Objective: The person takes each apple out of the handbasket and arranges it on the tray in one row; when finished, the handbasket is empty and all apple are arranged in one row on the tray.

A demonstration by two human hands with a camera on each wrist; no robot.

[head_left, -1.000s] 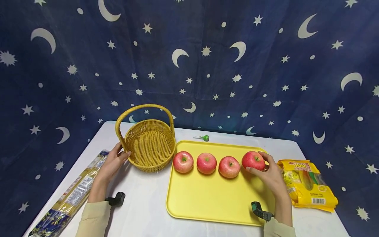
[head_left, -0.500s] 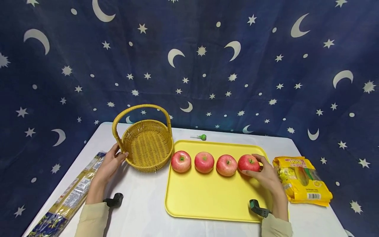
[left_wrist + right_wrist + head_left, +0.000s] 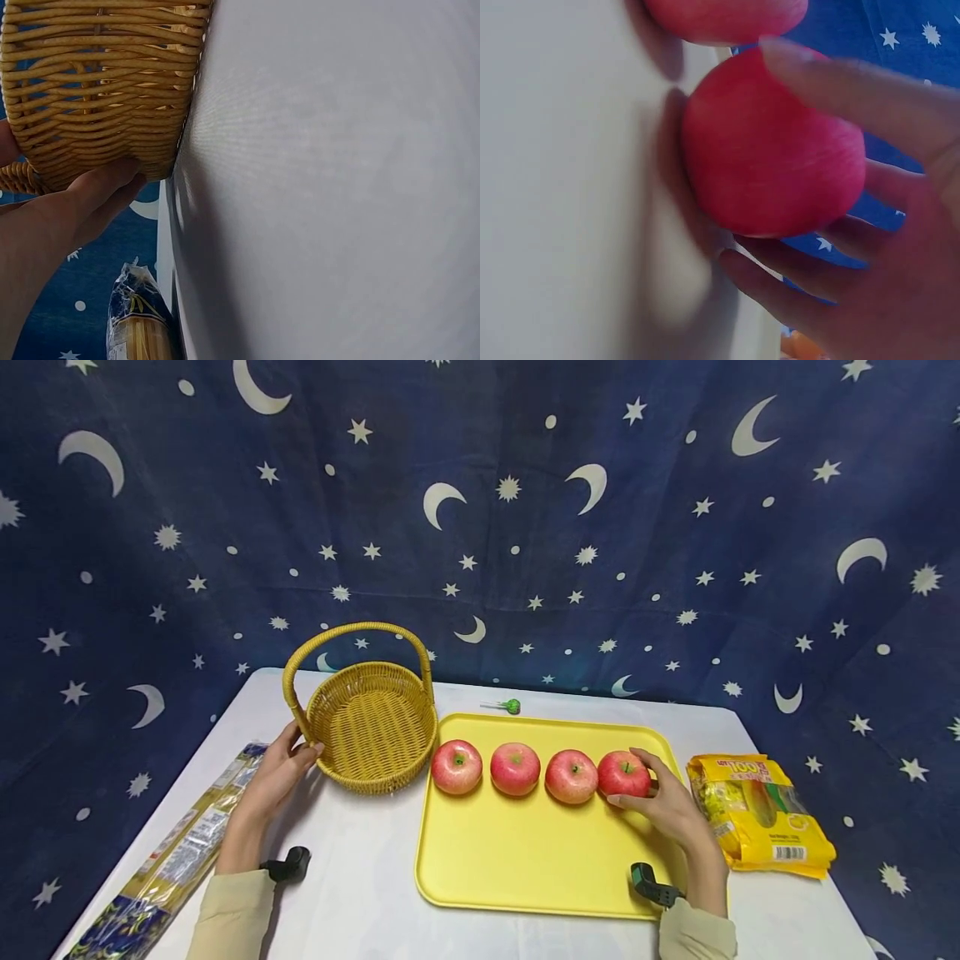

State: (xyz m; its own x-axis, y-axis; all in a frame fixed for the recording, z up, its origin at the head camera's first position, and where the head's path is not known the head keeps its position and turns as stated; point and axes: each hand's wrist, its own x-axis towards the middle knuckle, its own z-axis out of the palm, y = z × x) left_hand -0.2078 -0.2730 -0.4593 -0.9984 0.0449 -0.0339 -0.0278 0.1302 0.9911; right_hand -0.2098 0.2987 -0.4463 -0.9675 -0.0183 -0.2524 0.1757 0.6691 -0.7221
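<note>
A round wicker basket with a tall arched handle stands at the left of the table. My left hand grips its left side, thumb over the rim by the foot of the handle; in the left wrist view the fingers lie against the outer weave. On the yellow tray several red apples sit in a row. Around the rightmost apple curls my right hand. The right wrist view shows this apple low at the tray surface, the thumb over it and the fingers beneath.
Behind the tray lies a green lollipop. A yellow snack bag rests at the right, and a long clear packet of noodles runs along the left edge. A blue star-and-moon cloth hangs behind the table.
My right hand has brought its apple down and left, beside the row on the tray. The left hand keeps its hold on the basket. The whole view has shifted slightly.
</note>
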